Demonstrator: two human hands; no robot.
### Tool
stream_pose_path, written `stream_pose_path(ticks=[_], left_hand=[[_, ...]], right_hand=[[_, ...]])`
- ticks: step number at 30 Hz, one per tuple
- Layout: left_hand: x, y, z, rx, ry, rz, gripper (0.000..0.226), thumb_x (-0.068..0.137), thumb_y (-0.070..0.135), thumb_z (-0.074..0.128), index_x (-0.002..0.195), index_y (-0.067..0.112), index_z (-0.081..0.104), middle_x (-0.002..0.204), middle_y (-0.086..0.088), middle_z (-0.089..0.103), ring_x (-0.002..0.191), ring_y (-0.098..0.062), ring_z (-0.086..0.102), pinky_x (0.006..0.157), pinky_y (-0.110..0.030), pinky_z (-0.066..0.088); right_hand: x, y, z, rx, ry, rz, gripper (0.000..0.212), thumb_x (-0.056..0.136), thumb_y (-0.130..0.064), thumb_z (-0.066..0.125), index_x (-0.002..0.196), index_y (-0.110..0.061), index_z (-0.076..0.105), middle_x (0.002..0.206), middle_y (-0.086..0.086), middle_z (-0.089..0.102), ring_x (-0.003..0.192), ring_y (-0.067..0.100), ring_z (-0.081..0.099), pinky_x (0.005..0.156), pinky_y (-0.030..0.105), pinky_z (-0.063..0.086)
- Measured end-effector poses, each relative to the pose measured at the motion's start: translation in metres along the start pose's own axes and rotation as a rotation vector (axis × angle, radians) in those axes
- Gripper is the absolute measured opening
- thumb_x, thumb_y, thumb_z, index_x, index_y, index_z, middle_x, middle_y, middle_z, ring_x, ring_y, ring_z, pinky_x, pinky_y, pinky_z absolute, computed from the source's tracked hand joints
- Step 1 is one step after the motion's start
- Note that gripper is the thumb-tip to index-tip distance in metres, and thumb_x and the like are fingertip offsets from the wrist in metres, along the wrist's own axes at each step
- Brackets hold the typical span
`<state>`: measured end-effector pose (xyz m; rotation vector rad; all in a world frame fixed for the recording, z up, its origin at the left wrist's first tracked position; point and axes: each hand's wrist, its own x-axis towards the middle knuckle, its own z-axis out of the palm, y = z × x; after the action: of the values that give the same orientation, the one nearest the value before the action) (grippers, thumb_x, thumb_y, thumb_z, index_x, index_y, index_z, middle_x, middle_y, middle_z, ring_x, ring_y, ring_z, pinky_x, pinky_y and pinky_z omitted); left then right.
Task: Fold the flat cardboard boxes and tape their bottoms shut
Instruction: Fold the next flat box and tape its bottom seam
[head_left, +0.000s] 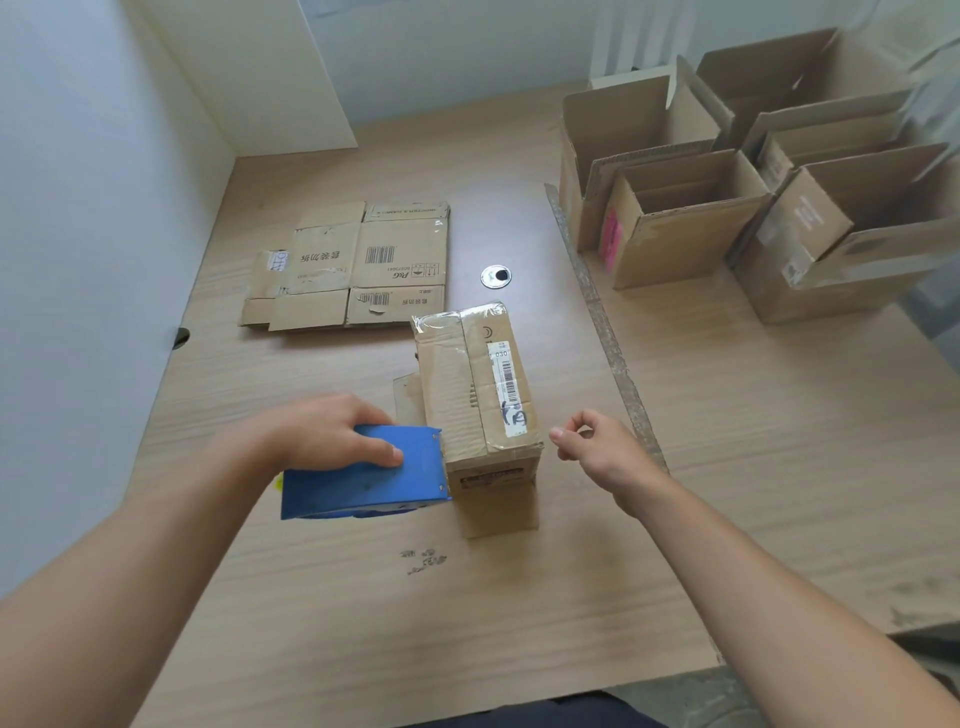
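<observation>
A small folded cardboard box (475, 395) stands bottom-up in the middle of the table, its flaps closed and clear tape shining over its far end. My left hand (332, 431) grips a blue tape dispenser (363, 475) whose front edge touches the box's near left corner. My right hand (597, 447) hovers just right of the box with fingers loosely curled, holding nothing. A stack of flat cardboard boxes (353, 265) lies farther back on the left.
Several assembled open-topped boxes (675, 218) stand at the back right on a second table. A round metal cable grommet (496, 276) sits behind the box. A taped seam (602, 322) runs between the two tables. White walls close the left and back.
</observation>
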<state>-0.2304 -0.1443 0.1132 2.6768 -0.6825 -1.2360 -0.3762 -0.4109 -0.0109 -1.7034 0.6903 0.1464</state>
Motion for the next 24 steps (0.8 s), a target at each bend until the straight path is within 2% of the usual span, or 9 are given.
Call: stream_pose_path(ticks=[5,7,9,12,15,17,20,22,24], left_hand=[[0.004,-0.004,0.002,0.028,-0.005,-0.039,0.014,0.087,0.052,0.064,0.100,0.055,0.065,0.099,0.021,0.070,0.093,-0.004,0.064,0.088,-0.032,0.051],[0.004,-0.003,0.002,0.022,-0.006,-0.038,0.012,0.087,0.052,0.064,0.098,0.056,0.063,0.098,0.022,0.069,0.092,-0.002,0.064,0.080,-0.028,0.049],[0.004,-0.002,0.003,0.028,-0.002,-0.039,0.012,0.087,0.052,0.064,0.098,0.057,0.062,0.099,0.023,0.068,0.091,0.000,0.062,0.073,-0.024,0.045],[0.006,-0.004,0.004,0.026,0.005,-0.046,0.011,0.087,0.053,0.064,0.095,0.058,0.061,0.099,0.023,0.068,0.091,-0.001,0.061,0.071,-0.024,0.044],[0.007,-0.004,0.004,0.013,0.000,-0.045,0.011,0.086,0.053,0.064,0.093,0.061,0.060,0.098,0.024,0.068,0.091,-0.001,0.062,0.074,-0.026,0.045],[0.008,-0.005,0.004,0.009,-0.002,-0.043,0.012,0.086,0.052,0.065,0.093,0.061,0.060,0.098,0.023,0.068,0.091,-0.002,0.063,0.074,-0.026,0.046],[0.008,-0.004,0.003,-0.006,-0.010,-0.046,0.011,0.086,0.053,0.065,0.095,0.060,0.062,0.098,0.022,0.069,0.090,-0.003,0.064,0.074,-0.027,0.048],[0.009,-0.003,0.003,-0.004,-0.013,-0.046,0.011,0.087,0.052,0.065,0.095,0.059,0.061,0.098,0.022,0.069,0.090,-0.004,0.065,0.075,-0.028,0.048],[0.009,-0.003,0.002,0.005,-0.019,-0.045,0.011,0.087,0.052,0.064,0.095,0.059,0.060,0.098,0.021,0.069,0.090,-0.004,0.065,0.074,-0.027,0.048]], right_hand=[[0.001,0.004,0.022,0.149,-0.058,0.110,0.015,0.099,-0.027,0.058,0.088,-0.018,0.053,0.079,0.001,0.065,0.081,0.016,0.058,0.065,0.026,0.036],[0.001,0.006,0.027,0.212,-0.067,0.183,0.011,0.100,-0.029,0.056,0.094,-0.021,0.053,0.082,0.001,0.067,0.080,0.014,0.062,0.075,0.030,0.035],[0.001,0.007,0.030,0.210,-0.047,0.201,0.012,0.099,-0.032,0.056,0.095,-0.021,0.053,0.083,0.000,0.069,0.079,0.012,0.063,0.074,0.035,0.037],[-0.003,0.009,0.032,0.094,0.024,0.095,0.023,0.097,-0.037,0.059,0.090,-0.017,0.050,0.075,-0.001,0.064,0.071,0.015,0.055,0.063,0.029,0.036],[-0.009,0.010,0.030,-0.057,0.102,-0.054,0.026,0.096,-0.033,0.060,0.076,-0.018,0.051,0.063,-0.010,0.052,0.059,0.009,0.044,0.055,0.025,0.034],[-0.012,0.008,0.027,-0.074,0.105,-0.075,0.028,0.095,-0.030,0.060,0.070,-0.018,0.056,0.057,-0.014,0.055,0.058,0.008,0.046,0.052,0.018,0.036],[-0.017,0.004,0.024,0.030,0.033,-0.007,0.033,0.097,-0.034,0.058,0.072,-0.016,0.071,0.076,-0.008,0.072,0.077,0.013,0.062,0.072,0.023,0.047],[-0.020,0.000,0.023,0.123,0.005,0.051,0.034,0.096,-0.036,0.061,0.074,-0.015,0.075,0.085,-0.010,0.074,0.084,-0.005,0.061,0.073,0.015,0.043],[-0.021,-0.004,0.024,0.202,0.000,0.106,0.028,0.091,-0.036,0.068,0.077,-0.013,0.076,0.084,-0.015,0.072,0.079,-0.014,0.055,0.067,0.011,0.037]])
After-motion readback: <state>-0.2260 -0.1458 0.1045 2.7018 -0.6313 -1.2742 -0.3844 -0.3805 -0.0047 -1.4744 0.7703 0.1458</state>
